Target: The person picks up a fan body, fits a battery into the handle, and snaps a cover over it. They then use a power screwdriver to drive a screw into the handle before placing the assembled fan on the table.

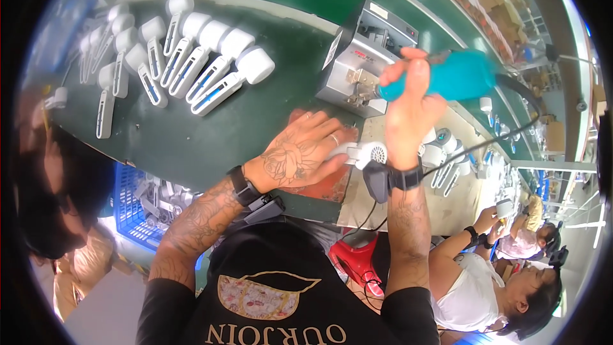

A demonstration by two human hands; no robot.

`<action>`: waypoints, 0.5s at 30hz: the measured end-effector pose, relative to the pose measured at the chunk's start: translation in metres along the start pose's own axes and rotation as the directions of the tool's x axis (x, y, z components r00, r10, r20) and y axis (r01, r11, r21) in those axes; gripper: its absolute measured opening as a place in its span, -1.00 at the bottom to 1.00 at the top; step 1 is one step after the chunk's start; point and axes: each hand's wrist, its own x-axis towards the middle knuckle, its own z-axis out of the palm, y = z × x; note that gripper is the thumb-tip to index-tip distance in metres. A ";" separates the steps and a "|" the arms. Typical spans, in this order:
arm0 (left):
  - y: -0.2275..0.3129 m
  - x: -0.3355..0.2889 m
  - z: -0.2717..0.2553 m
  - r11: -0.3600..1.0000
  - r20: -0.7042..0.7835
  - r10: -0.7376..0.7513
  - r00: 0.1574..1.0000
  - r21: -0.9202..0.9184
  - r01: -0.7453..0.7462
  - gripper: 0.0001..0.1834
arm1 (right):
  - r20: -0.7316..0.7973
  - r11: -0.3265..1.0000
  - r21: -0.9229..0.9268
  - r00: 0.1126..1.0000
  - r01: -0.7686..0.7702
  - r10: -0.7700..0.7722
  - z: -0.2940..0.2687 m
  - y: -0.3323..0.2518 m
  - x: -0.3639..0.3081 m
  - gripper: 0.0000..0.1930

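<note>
Over dark-green rubbery-looking desk (204, 137), clamping teal cylindrical corded tool (465, 75) in right grip (414, 105); holding white plastic round-grilled device (373, 153) in closed left grip (303, 154).

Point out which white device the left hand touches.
The white device with its round grille showing; the left hand is on its handle. The devices grouped at upper left lie clear of that hand.

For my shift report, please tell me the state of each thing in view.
Right hand: closed on the teal tool.
Teal tool: raised, tip near the grey machine; whether running, cannot tell.
Grey machine: upright, power unclear.
Left hand: holding the white unit.
White unit: grille end showing.
Red mat: flat, partly covered.
White units at left: lying close together.
Blue basket: holding parts.
</note>
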 end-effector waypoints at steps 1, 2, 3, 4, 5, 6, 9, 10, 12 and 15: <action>-0.001 0.000 0.002 1.000 -0.022 0.015 1.000 -0.007 -0.015 -0.60 | 0.012 0.999 0.002 0.999 0.052 -0.052 0.001 0.010 0.003 -0.68; -0.001 0.001 0.002 1.000 -0.024 0.017 1.000 -0.006 -0.017 -0.60 | 0.011 0.998 0.002 0.998 0.055 -0.055 0.002 0.017 0.002 -0.68; -0.001 0.001 0.003 1.000 -0.029 0.024 0.999 -0.010 -0.025 -0.61 | 0.002 0.996 0.012 0.996 0.085 -0.085 0.005 0.022 0.000 -0.69; -0.001 0.001 0.003 0.999 -0.033 0.032 0.999 -0.015 -0.032 -0.61 | -0.009 0.993 0.021 0.994 0.113 -0.113 0.007 0.025 -0.002 -0.69; 0.000 0.002 0.003 1.000 -0.032 0.028 0.999 -0.014 -0.028 -0.61 | -0.020 0.997 0.082 1.000 0.008 -0.007 0.004 0.026 -0.004 -0.70; 0.001 0.002 0.002 0.999 -0.033 0.033 0.999 -0.003 -0.033 -0.62 | -0.022 0.997 0.083 1.000 0.002 0.000 0.004 0.024 -0.004 -0.70; -0.003 0.001 0.003 1.000 -0.023 0.028 0.999 -0.010 -0.028 -0.62 | 0.011 0.992 0.102 0.998 -0.070 0.070 0.009 0.012 -0.007 -0.66; -0.006 0.000 0.004 1.000 -0.022 0.019 1.000 -0.022 -0.019 -0.63 | 0.008 0.991 0.104 0.997 -0.080 0.079 0.008 0.006 -0.012 -0.66; -0.006 -0.001 0.005 1.000 -0.037 0.011 0.999 -0.014 -0.011 -0.64 | -0.047 0.991 0.039 0.991 -0.126 0.128 -0.003 -0.006 -0.028 -0.64; -0.003 0.003 0.005 0.999 -0.017 0.040 0.999 -0.011 -0.040 -0.61 | 0.003 0.962 0.250 0.994 -0.105 0.108 -0.028 -0.018 -0.059 -0.51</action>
